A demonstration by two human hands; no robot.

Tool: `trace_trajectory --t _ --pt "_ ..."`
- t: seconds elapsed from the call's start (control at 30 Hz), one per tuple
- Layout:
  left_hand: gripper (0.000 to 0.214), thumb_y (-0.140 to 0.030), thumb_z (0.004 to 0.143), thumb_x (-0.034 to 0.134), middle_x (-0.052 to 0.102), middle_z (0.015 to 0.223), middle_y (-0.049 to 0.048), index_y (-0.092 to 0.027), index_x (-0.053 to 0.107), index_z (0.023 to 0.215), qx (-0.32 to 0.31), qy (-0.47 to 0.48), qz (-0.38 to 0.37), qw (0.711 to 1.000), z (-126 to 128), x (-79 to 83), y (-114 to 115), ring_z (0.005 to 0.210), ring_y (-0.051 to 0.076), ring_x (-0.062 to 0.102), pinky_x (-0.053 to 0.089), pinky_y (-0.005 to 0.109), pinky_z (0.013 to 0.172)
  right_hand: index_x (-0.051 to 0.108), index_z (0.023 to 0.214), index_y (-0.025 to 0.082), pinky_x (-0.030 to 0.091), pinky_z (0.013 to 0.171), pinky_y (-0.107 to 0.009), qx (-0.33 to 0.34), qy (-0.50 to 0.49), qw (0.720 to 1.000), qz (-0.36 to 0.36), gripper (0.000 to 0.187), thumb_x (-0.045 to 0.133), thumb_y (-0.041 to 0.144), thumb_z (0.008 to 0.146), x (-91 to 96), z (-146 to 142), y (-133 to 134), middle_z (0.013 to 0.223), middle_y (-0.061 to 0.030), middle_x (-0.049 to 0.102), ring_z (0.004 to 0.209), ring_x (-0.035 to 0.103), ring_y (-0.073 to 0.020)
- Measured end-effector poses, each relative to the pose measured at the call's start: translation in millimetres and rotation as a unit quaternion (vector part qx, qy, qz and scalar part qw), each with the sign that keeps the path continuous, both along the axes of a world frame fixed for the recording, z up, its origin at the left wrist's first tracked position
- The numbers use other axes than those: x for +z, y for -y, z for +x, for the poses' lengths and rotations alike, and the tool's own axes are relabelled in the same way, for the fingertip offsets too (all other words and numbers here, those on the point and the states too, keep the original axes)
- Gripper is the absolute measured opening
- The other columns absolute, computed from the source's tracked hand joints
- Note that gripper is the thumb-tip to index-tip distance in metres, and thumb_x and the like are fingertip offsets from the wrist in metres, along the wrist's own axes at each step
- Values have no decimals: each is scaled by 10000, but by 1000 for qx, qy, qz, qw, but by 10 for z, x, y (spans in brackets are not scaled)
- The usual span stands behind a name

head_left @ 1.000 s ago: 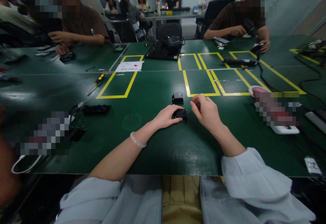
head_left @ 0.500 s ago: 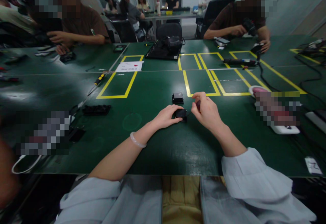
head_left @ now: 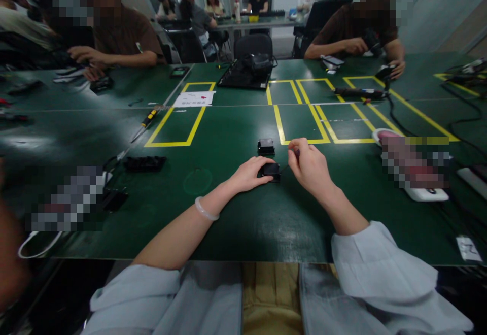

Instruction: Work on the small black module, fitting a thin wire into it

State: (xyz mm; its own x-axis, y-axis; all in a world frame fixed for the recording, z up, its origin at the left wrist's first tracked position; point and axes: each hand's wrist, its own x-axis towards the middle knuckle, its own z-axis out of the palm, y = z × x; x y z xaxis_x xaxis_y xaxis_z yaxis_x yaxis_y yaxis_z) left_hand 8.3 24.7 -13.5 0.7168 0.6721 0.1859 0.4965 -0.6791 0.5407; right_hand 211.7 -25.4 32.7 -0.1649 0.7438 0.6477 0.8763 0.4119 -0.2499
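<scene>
Your left hand (head_left: 249, 172) rests on a small black box (head_left: 271, 170) lying on the green worktop (head_left: 228, 213), about midway along the near edge; its fingers are closed loosely over the box's left side. Your right hand (head_left: 310, 165) hovers just right of it, thumb and forefinger pinched on something small and dark, perhaps a thin wire. The box looks light, rigid and smooth; hold its side walls. A second box (head_left: 266, 146) sits just behind.
</scene>
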Motion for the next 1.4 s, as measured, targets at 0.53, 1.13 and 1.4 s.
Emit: trace_trajectory --t 0.53,1.13,1.4 --pt "420 -383 870 609 605 1147 58 -237 517 1252 -10 -1 12 1000 1 -7 -7 1031 246 556 448 369 888 505 895 208 368 653 -273 7 23 1000 12 201 456 397 942 -3 15 9 697 -13 603 608 506 -159" --pt "412 -379 867 614 605 1154 51 -239 520 1242 -9 1 8 1000 -3 -3 -10 1041 243 558 443 368 905 510 925 196 367 673 -290 26 28 999 1 87 435 240 915 54 -8 31 685 -8 591 630 516 -169" --pt "423 -387 864 617 608 1162 53 -246 522 1251 -9 4 8 1000 -2 -7 -14 1047 249 557 444 377 902 508 903 208 365 653 -280 30 19 999 15 142 441 324 949 17 -4 24 709 -13 608 636 529 -163"
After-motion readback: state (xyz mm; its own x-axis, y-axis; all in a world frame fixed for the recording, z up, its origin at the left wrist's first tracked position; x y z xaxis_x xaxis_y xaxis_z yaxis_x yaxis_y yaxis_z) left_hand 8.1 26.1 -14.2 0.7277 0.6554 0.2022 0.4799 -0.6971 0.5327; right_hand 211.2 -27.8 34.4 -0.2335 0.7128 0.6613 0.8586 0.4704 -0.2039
